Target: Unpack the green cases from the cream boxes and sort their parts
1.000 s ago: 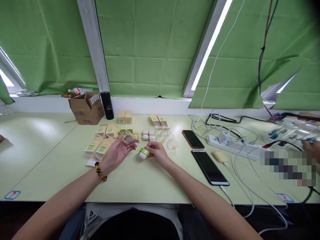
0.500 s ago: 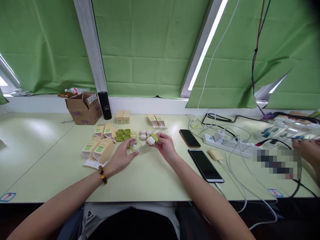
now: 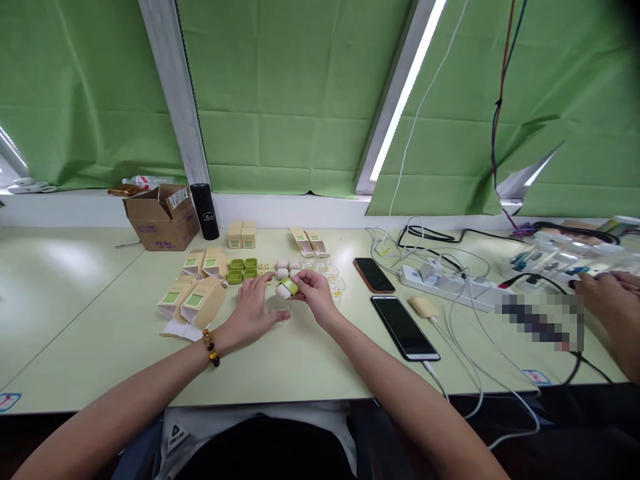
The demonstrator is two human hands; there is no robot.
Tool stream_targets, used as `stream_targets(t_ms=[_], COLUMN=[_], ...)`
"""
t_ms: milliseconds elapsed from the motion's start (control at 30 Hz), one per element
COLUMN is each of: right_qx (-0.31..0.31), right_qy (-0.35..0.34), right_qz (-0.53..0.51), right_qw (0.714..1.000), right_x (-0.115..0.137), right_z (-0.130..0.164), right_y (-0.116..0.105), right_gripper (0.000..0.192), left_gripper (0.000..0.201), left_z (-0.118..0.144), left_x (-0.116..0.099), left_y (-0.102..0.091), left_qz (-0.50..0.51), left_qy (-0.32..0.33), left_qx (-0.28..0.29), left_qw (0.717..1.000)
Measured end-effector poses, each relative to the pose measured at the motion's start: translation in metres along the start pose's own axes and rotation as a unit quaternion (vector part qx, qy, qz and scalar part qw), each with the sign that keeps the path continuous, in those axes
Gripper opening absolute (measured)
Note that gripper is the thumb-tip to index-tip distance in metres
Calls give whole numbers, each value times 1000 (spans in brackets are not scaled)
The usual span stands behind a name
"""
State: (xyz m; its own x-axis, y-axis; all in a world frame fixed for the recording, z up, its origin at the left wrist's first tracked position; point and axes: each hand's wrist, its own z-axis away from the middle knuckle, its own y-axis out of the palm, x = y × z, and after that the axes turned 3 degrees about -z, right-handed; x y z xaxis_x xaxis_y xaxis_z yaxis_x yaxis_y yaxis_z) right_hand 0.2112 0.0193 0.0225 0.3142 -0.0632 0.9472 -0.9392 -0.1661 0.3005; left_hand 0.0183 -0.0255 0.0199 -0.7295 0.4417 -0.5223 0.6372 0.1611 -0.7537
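Note:
My right hand [image 3: 313, 293] pinches a small rounded white case with a green band [image 3: 287, 288] just above the table. To its left, my left hand [image 3: 255, 307] curves its thumb and fingers round a clear plastic piece [image 3: 280, 307], low at the tabletop. Past my hands stand several small white cylindrical pieces [image 3: 286, 267]. Several green square trays [image 3: 243, 269] sit beyond my left fingers, with tiny yellowish parts [image 3: 263, 266] beside them. More clear plastic pieces [image 3: 336, 280] lie behind my right hand.
Opened cardboard packets [image 3: 195, 297] lie left, with two small boxes [image 3: 242, 235] behind. A carton [image 3: 163, 220] and black cylinder [image 3: 205, 211] stand at the back. Right are two phones [image 3: 405, 327], a power strip [image 3: 450, 290] and cables. Another person's hand [image 3: 607, 307] is far right.
My right hand has moved slightly left and down with the white-and-green case, uncovering clear pieces behind it. My left hand has shifted right, and the clear piece now sits lower, beneath the case.

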Motion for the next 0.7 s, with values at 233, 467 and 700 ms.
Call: stream_targets(t_ms=[233, 467, 700], right_qx=[45, 90, 203], right_qy=[-39, -182, -92], right_qz=[50, 506, 752], right_qw=[997, 838, 620], right_x=[-1, 19, 23], right_z=[7, 31, 51], right_y=[14, 5, 22], right_gripper=[50, 15, 16], left_gripper=[48, 58, 61], left_z=[-5, -13, -15], left_x=[12, 25, 37], left_y=[-11, -18, -19], left_qz=[203, 411, 406], left_qy=[47, -89, -103], left_qx=[12, -98, -163], left_qw=[978, 902, 893])
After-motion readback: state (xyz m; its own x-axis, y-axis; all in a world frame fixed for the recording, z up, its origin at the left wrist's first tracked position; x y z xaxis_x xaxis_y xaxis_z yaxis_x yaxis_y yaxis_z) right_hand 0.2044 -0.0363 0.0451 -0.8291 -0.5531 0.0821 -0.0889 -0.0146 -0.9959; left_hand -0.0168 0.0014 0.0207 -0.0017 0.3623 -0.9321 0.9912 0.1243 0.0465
